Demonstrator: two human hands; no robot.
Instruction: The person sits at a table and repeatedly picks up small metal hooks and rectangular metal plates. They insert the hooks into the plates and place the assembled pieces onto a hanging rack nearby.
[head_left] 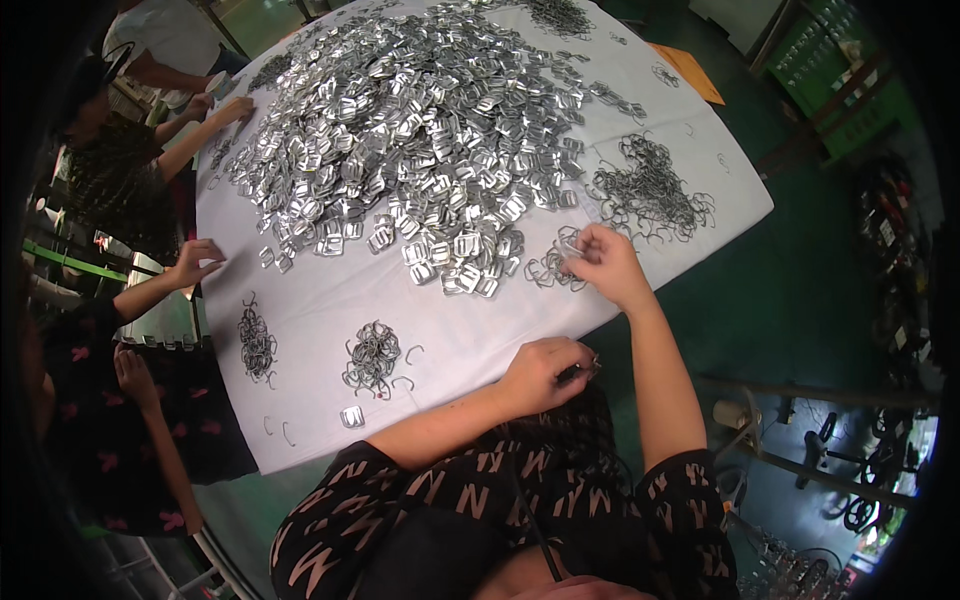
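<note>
My right hand (pixel 606 264) is over a small heap of bent wire hooks (pixel 548 268) near the table's right front edge. Its thumb and fingers are pinched together, and a bit of shiny metal shows at the fingertips, too small to tell apart from the hooks below. My left hand (pixel 545 376) is curled closed at the front edge of the table, in front of my body. Small dark metal pieces stick out beside its fingers, their kind unclear. Beyond both hands spreads a large mound of flat silver metal buckles (pixel 430 130).
A white-covered table (pixel 320 290) bears more hook piles: a big one (pixel 650 190) at right, others (pixel 374 358) (pixel 257 340) at front left. One loose buckle (pixel 352 416) lies near my left forearm. Co-workers' hands (pixel 196 264) reach in from the left; a green crate (pixel 835 75) stands far right.
</note>
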